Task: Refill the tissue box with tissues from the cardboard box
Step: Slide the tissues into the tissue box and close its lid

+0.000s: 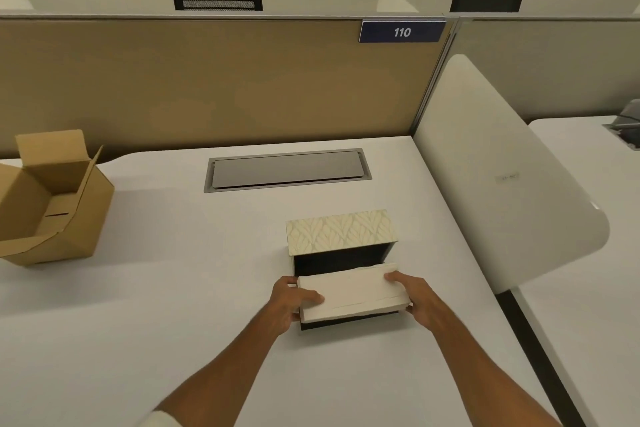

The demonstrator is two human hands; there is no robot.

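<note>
The tissue box (341, 230) stands on the white desk with its leaf-patterned cover raised and its dark inside exposed. A white stack of tissues (353, 291) lies over the box's front opening, partly inside it. My left hand (291, 302) grips the stack's left end, thumb on top. At the stack's right end, my right hand (414, 295) holds it the same way. The brown cardboard box (52, 198) sits at the desk's far left with its flaps open; the part of its inside that shows is bare.
A grey cable hatch (287, 170) is set into the white desk (173, 288) behind the tissue box. A tan partition (207, 80) with a "110" sign closes the back. A white curved divider (491, 166) borders the desk on the right.
</note>
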